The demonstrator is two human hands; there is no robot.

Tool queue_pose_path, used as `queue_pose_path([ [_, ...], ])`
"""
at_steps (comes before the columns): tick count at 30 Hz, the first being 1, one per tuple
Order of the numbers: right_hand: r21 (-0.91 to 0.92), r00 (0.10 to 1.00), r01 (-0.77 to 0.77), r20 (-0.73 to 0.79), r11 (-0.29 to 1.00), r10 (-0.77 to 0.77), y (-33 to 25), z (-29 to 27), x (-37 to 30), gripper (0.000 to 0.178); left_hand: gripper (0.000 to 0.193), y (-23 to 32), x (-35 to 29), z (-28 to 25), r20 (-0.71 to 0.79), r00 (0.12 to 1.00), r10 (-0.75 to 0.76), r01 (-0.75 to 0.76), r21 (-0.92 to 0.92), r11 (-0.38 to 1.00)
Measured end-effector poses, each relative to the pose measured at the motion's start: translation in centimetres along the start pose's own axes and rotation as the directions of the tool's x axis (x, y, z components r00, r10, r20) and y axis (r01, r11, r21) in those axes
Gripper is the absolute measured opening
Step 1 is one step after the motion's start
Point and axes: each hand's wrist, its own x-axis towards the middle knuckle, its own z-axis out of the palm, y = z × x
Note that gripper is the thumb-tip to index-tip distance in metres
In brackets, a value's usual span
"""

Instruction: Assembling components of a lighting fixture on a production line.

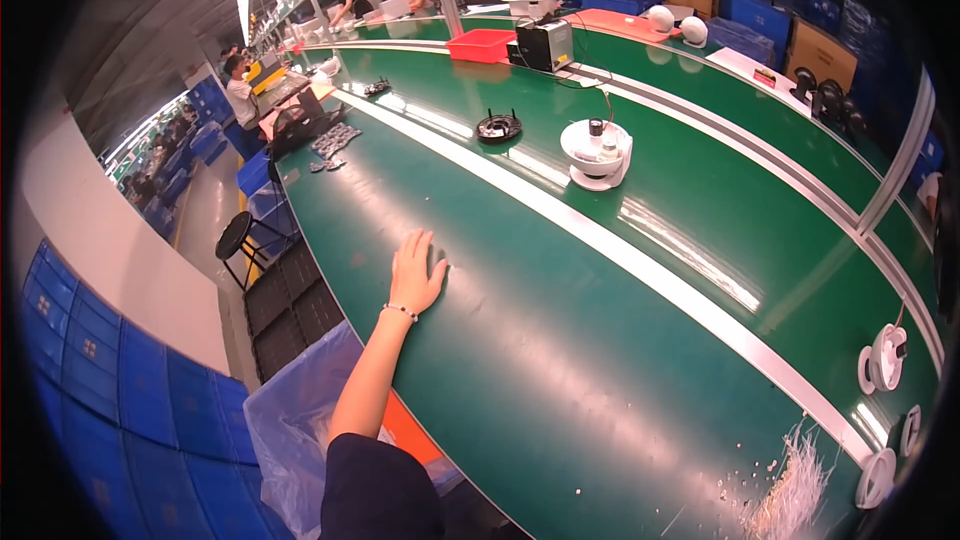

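My left hand (413,273) lies palm down on the green work table (500,360), fingers stretched out and thumb apart, with nothing in it. A beaded bracelet (401,311) circles its wrist. Only small specks lie on the tabletop near it. At the lower right, a bundle of thin clear strands (795,485) rests on the table with small crumbs scattered round it. My right hand is out of the picture.
Beyond a pale metal strip (600,230), a green conveyor carries a white round device (597,152) and a black round part (498,128). White round parts (876,478) sit at the right edge. A clear-lined bin (300,420) stands below my arm. Co-workers (240,90) sit farther off.
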Motion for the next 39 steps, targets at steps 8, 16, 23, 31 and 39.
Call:
queue_pose_path([
  [8,0.045,0.986,0.071,-0.154,0.996,-0.064,0.6,-0.5,-1.2,0.033,0.029,2.6,-1.3,1.2,-0.048,0.997,0.067,-0.07,-0.072,0.995],
  [16,0.341,0.964,-0.078,-0.212,0.937,0.157,1.4,0.4,-3.3,0.046,0.031,1.6,-2.9,0.4,0.133,0.989,0.063,-0.036,-0.193,0.98],
  [23,0.601,0.845,-0.053,-0.399,0.797,0.357,1.6,0.1,-6.1,0.042,0.057,7.1,-4.5,3.5,0.466,0.878,-0.111,-0.057,0.332,0.942],
  [31,0.922,0.768,0.157,-0.339,0.354,0.544,2.6,2.0,-7.3,0.035,0.075,28.8,-13.6,-2.0,0.437,0.489,0.755,-0.651,-0.394,0.649],
  [39,0.907,0.753,0.122,-0.349,0.403,0.559,2.1,0.9,-6.6,0.031,0.081,46.9,-18.2,0.1,0.359,0.427,0.83,-0.628,-0.542,0.558],
])
